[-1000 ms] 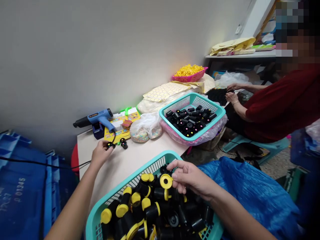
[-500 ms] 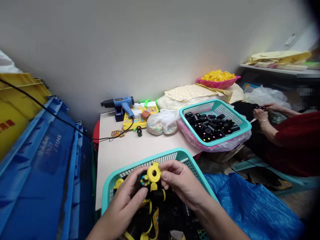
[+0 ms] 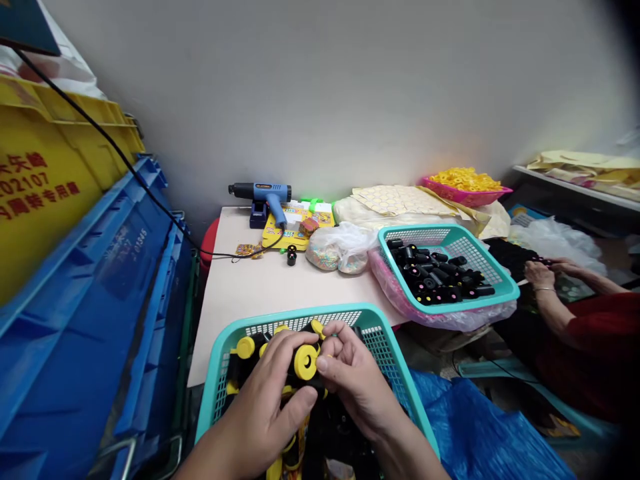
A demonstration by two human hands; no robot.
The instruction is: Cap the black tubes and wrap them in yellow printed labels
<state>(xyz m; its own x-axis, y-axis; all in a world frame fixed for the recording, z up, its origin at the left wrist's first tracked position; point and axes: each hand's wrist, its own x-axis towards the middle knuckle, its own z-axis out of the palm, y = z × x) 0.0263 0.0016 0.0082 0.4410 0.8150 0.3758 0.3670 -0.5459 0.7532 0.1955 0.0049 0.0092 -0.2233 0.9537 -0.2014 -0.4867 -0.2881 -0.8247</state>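
My left hand (image 3: 267,393) is wrapped round a small black bottle, its mouth end tilted toward me. A yellow ring-shaped cap (image 3: 300,368) with a hole in its middle sits over that mouth. At the cap's right edge, my right hand (image 3: 350,373) pinches with thumb and forefinger. Both hands are above a turquoise basket (image 3: 240,325) filled with black bottles, several with yellow caps. The bottle's lower part is hidden by my left fingers.
A heat gun (image 3: 267,193) rests on the table (image 3: 230,287), its cord running left. Bags of coloured beads (image 3: 323,253) lie beside it. Another turquoise basket (image 3: 500,270) holds black bottles. Blue crates (image 3: 70,300) stand left; a co-worker's hands (image 3: 543,277) work at right.
The yellow cap has moved left onto the bottle's mouth, covering the coloured beads that showed inside. The view has turned slightly to the left.
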